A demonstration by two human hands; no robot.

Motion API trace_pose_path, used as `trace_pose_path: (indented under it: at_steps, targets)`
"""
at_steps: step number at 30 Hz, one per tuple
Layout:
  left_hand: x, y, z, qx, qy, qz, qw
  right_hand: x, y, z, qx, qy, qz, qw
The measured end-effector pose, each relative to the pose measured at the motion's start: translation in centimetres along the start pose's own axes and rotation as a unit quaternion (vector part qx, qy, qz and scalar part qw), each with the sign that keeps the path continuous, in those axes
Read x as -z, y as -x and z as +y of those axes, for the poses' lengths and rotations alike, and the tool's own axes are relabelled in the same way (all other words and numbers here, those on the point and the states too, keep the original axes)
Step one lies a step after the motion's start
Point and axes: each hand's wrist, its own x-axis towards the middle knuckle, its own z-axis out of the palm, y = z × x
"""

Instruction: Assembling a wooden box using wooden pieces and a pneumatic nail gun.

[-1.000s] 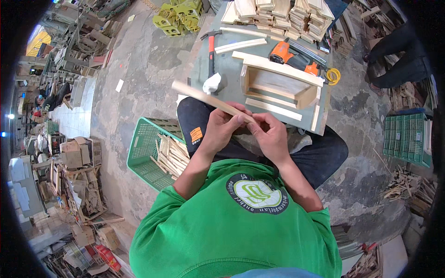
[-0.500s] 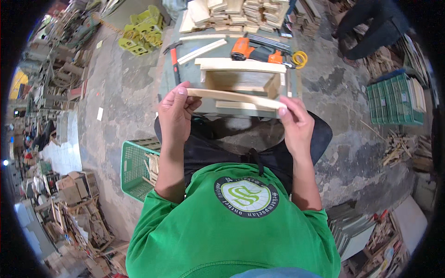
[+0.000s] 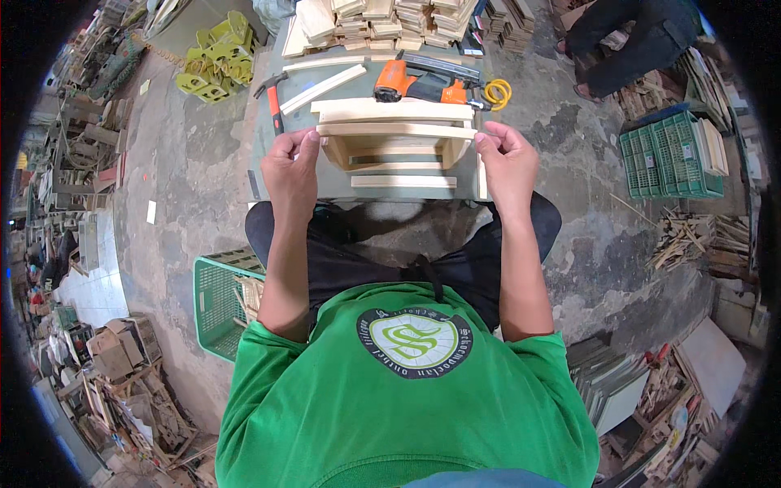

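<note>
A thin pale wooden strip [image 3: 396, 131] spans the gap between my two hands, over the near side of a small open wooden frame [image 3: 394, 110] on the work table [image 3: 268, 163]. Its left end is pinched between the thumb and fingers of my left hand [image 3: 291, 169]. My right hand [image 3: 511, 169] grips the other end by thumb and fingertips. Close in front of the frame lies another strip [image 3: 403, 181]. Whether the held strip touches the frame, I cannot tell.
Beyond the frame lie an orange nail gun [image 3: 415, 84], a red-handled hammer [image 3: 274, 102] and a loose strip [image 3: 325, 89]. Stacked wood pieces [image 3: 382, 28] fill the table's far end. A green crate [image 3: 213, 313] stands left of my legs. Another person's legs [image 3: 634, 45] show at far right.
Both hands have carried the strip away from my body, from in front of the frame to over its near side. The strip has turned more level and shows its narrow edge.
</note>
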Motion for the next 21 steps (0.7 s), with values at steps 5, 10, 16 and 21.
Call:
trace_pose_path:
  at_steps: [5, 10, 16, 21]
  targets:
    - [-0.2, -0.3, -1.7, -0.042, 0.052, 0.015, 0.998, -0.1, 0.0, -0.5, -0.019, 0.008, -0.008, 1.0]
    - [0.2, -0.2, -1.4, -0.023, 0.048, 0.012, 0.998, -0.2, 0.1, -0.2, -0.013, 0.012, -0.023, 1.0]
    - [-0.2, -0.2, -0.8, -0.02, -0.007, 0.014, 1.0, 0.1, 0.5, -0.3, -0.017, -0.012, -0.002, 1.0]
    - [-0.2, -0.4, -1.6, 0.001, 0.011, 0.008, 1.0, -0.3, 0.6, -1.0, -0.032, -0.041, -0.002, 0.999]
